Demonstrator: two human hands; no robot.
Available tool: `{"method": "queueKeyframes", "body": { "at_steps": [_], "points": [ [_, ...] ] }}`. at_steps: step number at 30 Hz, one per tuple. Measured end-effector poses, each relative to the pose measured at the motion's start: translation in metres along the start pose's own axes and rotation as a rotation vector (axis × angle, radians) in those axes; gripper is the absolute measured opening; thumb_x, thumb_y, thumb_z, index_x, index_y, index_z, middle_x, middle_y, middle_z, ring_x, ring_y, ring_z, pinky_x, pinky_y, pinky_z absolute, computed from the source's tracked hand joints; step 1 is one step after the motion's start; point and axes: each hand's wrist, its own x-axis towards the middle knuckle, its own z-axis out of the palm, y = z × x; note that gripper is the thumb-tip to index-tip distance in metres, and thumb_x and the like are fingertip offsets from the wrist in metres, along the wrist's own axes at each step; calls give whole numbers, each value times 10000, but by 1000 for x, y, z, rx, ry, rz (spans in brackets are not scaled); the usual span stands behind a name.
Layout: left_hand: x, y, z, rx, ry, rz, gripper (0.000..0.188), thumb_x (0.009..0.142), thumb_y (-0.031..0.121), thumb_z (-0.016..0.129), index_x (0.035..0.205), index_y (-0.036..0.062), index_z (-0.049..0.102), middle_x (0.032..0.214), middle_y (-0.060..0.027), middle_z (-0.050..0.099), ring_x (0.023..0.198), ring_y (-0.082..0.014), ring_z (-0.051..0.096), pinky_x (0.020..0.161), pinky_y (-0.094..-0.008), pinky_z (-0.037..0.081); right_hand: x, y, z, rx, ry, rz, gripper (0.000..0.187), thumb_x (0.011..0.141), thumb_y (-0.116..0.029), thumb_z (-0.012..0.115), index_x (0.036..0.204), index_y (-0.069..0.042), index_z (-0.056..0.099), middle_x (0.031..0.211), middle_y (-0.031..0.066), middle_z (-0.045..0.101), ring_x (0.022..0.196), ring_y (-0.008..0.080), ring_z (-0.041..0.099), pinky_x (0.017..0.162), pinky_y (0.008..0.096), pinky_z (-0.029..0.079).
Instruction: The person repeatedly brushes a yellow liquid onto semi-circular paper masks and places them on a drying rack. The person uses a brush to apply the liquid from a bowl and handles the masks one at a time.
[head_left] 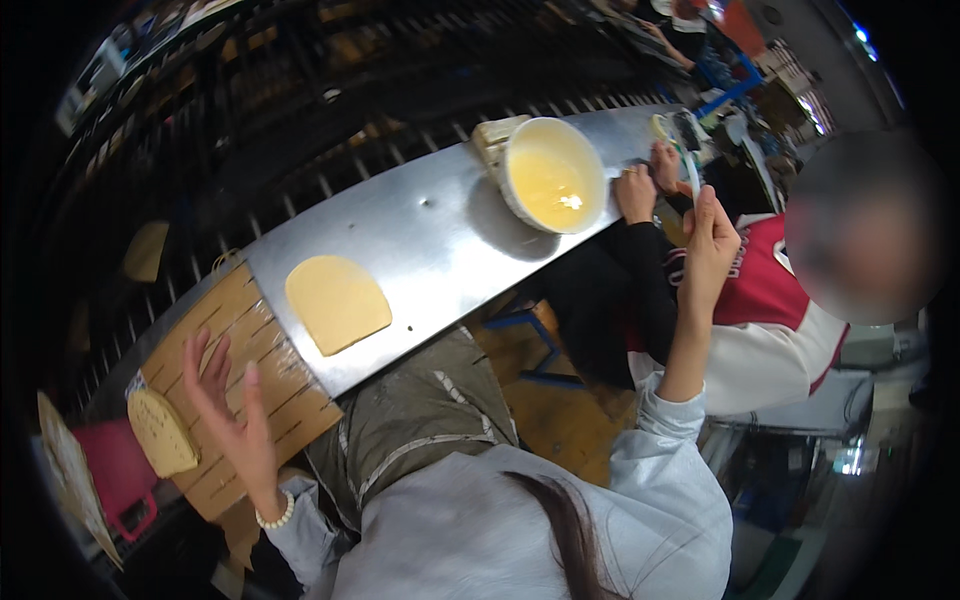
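My left hand (225, 410) hangs with fingers spread over a brown cardboard sheet (225, 345) marked with dark lines, and nothing is in it. Raised at the right, my right hand (708, 245) pinches a thin white stick (692, 172); its far end is not clear. A flat cream piece (338, 303), rounded at one end and straight at the other, lies on the metal bench beside the cardboard. Farther along the bench, a white tub (511, 192) contains pale yellow liquid (545, 185).
Similar tan pieces (162, 433) lie at the cardboard's left edge, near a pink plastic container (118, 470). A pale block (495, 138) touches the tub. A co-worker in red and white (765, 275) sits close on my right, hands (636, 193) on the bench. Dark slatted machinery (330, 95) runs behind.
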Motion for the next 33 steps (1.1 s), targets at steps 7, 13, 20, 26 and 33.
{"method": "queueKeyframes", "body": {
  "at_steps": [7,13,20,26,33],
  "points": [
    [2,10,-3,271,-12,87,255,973,53,711,1223,1,711,1261,-156,689,1229,-295,643,1083,-398,474,-68,-15,84,-96,-697,-179,130,988,-133,717,1015,-21,775,781,17,665,737,123,595,690,260,404],
    [-18,5,-8,238,-19,6,224,976,74,717,1190,10,736,1226,-151,706,1186,-307,659,1046,-392,489,-118,-22,185,-251,-843,-748,221,862,-152,798,1071,-202,852,921,-3,680,836,208,596,784,369,398],
    [-25,0,-7,186,43,-36,334,980,80,716,1309,30,684,1223,-148,712,1170,-294,667,1039,-390,491,-126,-4,215,-245,-674,-797,282,849,-100,781,1090,-226,853,904,-20,665,823,194,568,747,373,383],
    [-16,-17,-8,52,138,-75,393,989,77,706,1370,8,634,1221,-152,727,1168,-260,677,1045,-383,488,-130,-12,199,-251,-850,-882,321,800,-110,832,1093,-239,858,907,-31,671,775,163,551,715,342,368],
    [-8,6,-12,98,140,74,412,1000,70,692,1398,1,609,1215,-156,730,1174,-243,671,1056,-374,491,-113,-30,247,-253,-488,-934,234,809,-139,809,1032,-204,842,913,-12,659,841,203,608,730,381,394]
  ]
}}
